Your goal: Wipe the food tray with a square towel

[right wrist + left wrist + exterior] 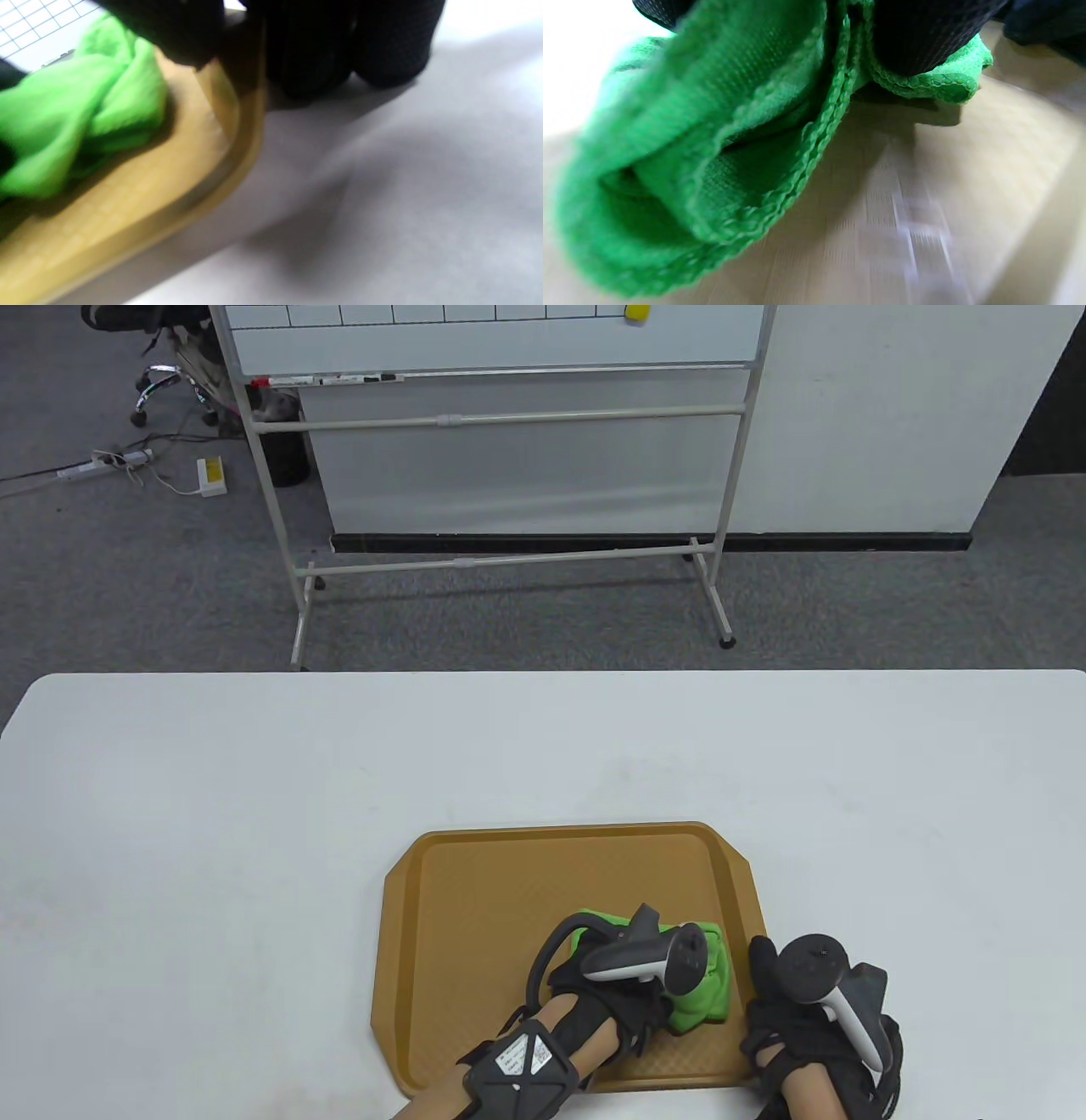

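— Tray (475,916) first: where is it in the frame?

— Brown, lying flat on the white table (212,814), in the lower middle of the table view, its near edge close to the bottom of the frame. The far and left parts of its floor are bare.

— And your left hand (632,976)?

— It comes up from the bottom edge, just left of centre, and rests on the green towel (708,984) in the lower right part of the tray. My gloved fingers (925,38) press down into the bunched cloth and its folds curl up around them, so my hand is closed on the towel. In the left wrist view the towel fills the left and top of the frame, and the tray's ribbed floor (925,212) shows at the lower right.

— Then the right hand (806,1027)?

— It sits at the tray's right edge, low on the right side of the table view. In the right wrist view my fingers (382,42) hang from the top of the frame, against the tray's rim (250,123), the tips down on the table (403,190). Whether they grip the rim or only brace it, I cannot tell.
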